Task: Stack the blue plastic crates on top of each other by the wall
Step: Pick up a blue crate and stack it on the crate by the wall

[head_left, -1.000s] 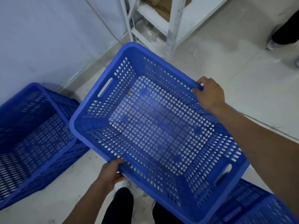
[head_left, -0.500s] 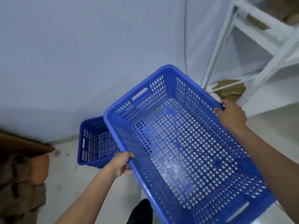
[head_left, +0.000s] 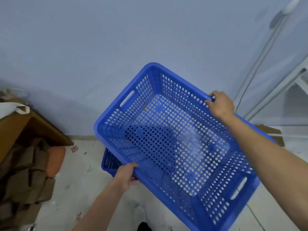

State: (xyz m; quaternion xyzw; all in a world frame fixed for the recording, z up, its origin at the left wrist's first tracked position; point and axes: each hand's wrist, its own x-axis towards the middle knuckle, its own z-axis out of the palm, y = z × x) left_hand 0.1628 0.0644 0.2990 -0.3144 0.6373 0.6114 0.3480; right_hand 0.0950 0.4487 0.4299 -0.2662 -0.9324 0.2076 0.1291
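**A:** Where does the carried thing sit against its target?

**B:** The big blue perforated plastic crate (head_left: 175, 142) is up in the air, tilted, its open mouth facing the camera. The left hand (head_left: 126, 176) is clenched over the near long rim, fingers curled under the edge; the right hand (head_left: 220, 105) is wrapped over the far long rim, close to the corner by the wall. Both are grasping the crate, neither is loose.

**A:** And the one it goes onto?

**B:** A second blue perforated plastic crate (head_left: 110, 161) stands on the pale concrete floor (head_left: 80, 180) by the light grey wall (head_left: 100, 47). Only its left end shows, just under and beyond the left hand; the rest is hidden behind the carried crate, seen dimly through the holes.

**A:** So which way from the grip?

**B:** Down and slightly left. The carried crate's long axis runs from upper left to lower right. How the lower crate's axis lies I cannot tell for certain. The left hand is the nearer one to it.

**A:** What does the move call for, then?

**B:** I judge levelling the tilt, squaring the rims, then lowering. The risk is the left fingers getting pinched between the crates.
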